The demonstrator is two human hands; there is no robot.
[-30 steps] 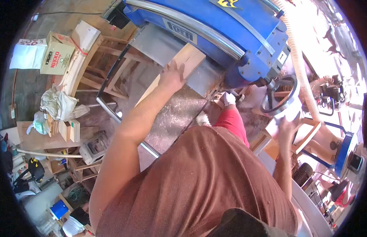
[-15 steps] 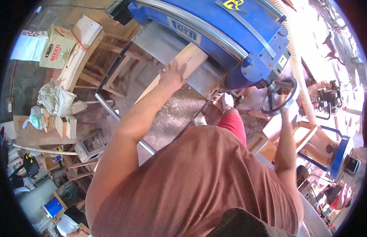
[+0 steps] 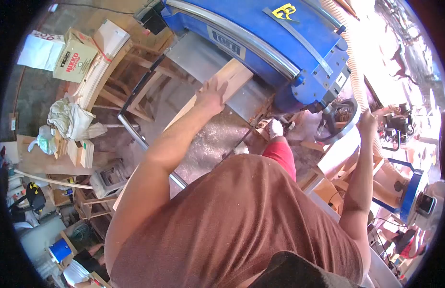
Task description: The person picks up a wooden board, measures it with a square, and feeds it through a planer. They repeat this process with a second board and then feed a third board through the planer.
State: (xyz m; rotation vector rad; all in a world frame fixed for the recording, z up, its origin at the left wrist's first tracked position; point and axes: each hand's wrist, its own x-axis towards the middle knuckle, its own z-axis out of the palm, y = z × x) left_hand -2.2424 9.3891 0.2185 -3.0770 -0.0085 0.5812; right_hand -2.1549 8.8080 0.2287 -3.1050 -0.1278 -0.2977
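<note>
My left hand (image 3: 211, 99) lies on top of a long wooden board (image 3: 233, 79), fingers spread. The board's far end is at the front opening of a blue planer (image 3: 299, 43), on its metal table (image 3: 189, 54); the rest runs back beneath my left forearm. At the machine's right side, my right hand (image 3: 368, 121) is at the outer rim of a dark handwheel (image 3: 349, 129). Its fingers look curled there, partly hidden.
A ribbed hose (image 3: 357, 81) runs down behind the handwheel. On the left are a cardboard box (image 3: 75, 62), stacked boards (image 3: 105, 53) and a crumpled cloth (image 3: 69, 117). A metal roller bar (image 3: 132, 129) crosses below the board. Another person (image 3: 78, 271) is partly visible at lower left.
My right hand has moved right and up around the handwheel, from its lower edge to its outer side. My left hand stays on the board. The whole view has shifted slightly.
</note>
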